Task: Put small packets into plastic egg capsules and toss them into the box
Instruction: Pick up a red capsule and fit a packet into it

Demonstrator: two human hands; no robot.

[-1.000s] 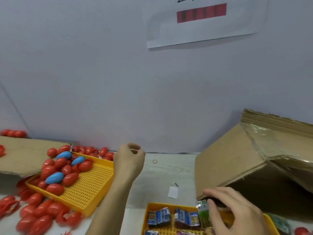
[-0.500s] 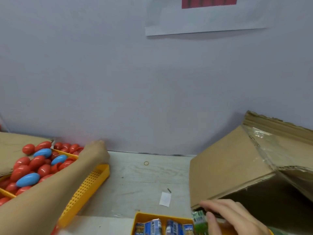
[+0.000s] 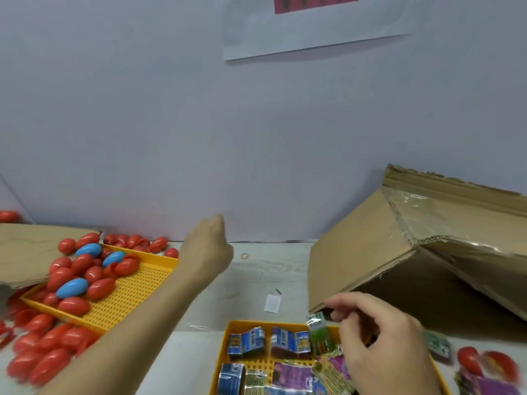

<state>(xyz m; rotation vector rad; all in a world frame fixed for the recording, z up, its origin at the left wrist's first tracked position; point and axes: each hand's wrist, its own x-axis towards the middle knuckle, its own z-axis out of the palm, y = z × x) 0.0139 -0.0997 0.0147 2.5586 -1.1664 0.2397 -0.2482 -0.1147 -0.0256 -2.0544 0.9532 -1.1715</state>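
Right hand (image 3: 379,340) pinches a green packet (image 3: 320,332) over the packet tray (image 3: 232,334), lower centre. Left hand (image 3: 206,249) is curled mid-frame; what it holds, I cannot tell. Eggs (image 3: 82,276) wait left, the box (image 3: 370,240) right.
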